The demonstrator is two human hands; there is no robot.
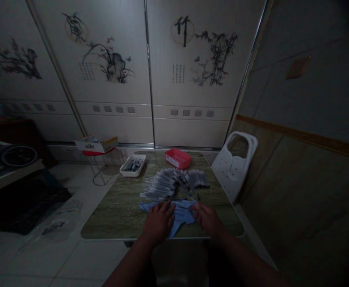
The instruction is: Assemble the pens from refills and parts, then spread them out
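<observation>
A light blue cloth (180, 213) lies on the near part of a small green-brown table (117, 215). My left hand (159, 221) rests flat on the cloth's left half, fingers spread. On the cloth's right edge sits my right hand (206, 217), its fingers curled down; whether they pinch the cloth is too dark to tell. Just beyond the cloth lies a fanned heap of several pens (170, 183), grey with dark tips.
A white tray (132, 165) holding dark pieces and a red tray (178, 158) stand at the table's far edge. A white plastic stool (234, 165) leans at the right wall. A box on a red stool (97, 145) stands at left. Plastic sheeting (55, 225) lies on the floor.
</observation>
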